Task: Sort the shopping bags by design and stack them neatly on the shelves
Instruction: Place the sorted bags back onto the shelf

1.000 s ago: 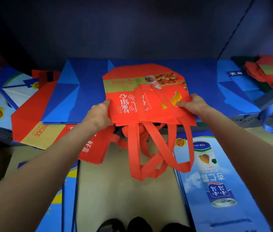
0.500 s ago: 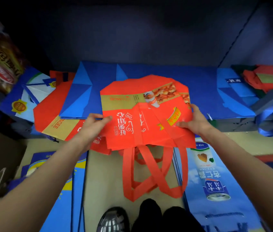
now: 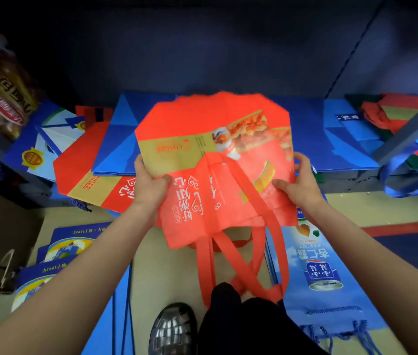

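A flat red shopping bag (image 3: 210, 119) with a gold band, a food picture and white script is held up in front of the shelf. My left hand (image 3: 149, 183) grips its left edge, thumb on top. My right hand (image 3: 299, 181) grips its right edge. Its red handles (image 3: 241, 267) dangle toward the floor. Behind it, flat blue bags (image 3: 123, 142) lie on the shelf (image 3: 354, 181). A second red bag of the same design (image 3: 85, 172) lies at the shelf's left, partly under the blue ones.
More blue bags with a can picture (image 3: 323, 267) lie on the floor at the right, and blue-and-yellow ones (image 3: 59, 252) at the left. Red and green bags (image 3: 392, 111) sit at the shelf's far right. My shoe (image 3: 172, 329) stands below. A snack packet (image 3: 3, 98) hangs upper left.
Both hands have lifted the red bag off the blue pile and drawn it toward me; its handles now hang lower. My left hand has shifted to grip the bag's edge.
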`<state>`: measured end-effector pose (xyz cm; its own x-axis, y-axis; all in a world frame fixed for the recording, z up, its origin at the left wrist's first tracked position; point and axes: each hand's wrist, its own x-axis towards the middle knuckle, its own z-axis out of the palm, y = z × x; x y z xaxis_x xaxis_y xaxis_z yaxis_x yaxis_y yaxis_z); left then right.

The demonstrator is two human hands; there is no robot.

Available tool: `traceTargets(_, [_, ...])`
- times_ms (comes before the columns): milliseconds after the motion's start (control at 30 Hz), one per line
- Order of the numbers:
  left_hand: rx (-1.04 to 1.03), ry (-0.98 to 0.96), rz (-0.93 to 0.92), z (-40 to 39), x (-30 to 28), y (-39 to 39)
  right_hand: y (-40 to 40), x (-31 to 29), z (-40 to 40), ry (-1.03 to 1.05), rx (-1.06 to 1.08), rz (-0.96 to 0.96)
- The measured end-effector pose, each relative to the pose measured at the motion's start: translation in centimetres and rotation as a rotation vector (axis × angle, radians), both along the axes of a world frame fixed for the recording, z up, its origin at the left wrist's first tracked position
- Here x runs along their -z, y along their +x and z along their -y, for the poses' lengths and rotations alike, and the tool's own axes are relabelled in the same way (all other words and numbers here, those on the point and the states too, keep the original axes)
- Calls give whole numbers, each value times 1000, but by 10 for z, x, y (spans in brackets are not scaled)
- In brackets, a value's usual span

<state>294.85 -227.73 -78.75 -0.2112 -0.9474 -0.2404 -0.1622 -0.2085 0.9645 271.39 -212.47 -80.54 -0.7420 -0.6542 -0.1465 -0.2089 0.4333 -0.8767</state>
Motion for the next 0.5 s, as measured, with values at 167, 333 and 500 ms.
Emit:
traceTargets(167, [116, -272, -73, -30, -32, -25, -18, -27, -30, -227, 141, 117])
traceTargets(333, [296, -250, -94, -66, -43, -72, -48, -55, -73, -392, 181, 69])
traceTargets(500, [305, -250, -179, -100, -42, -102, -67, -64, -118, -439, 241, -2])
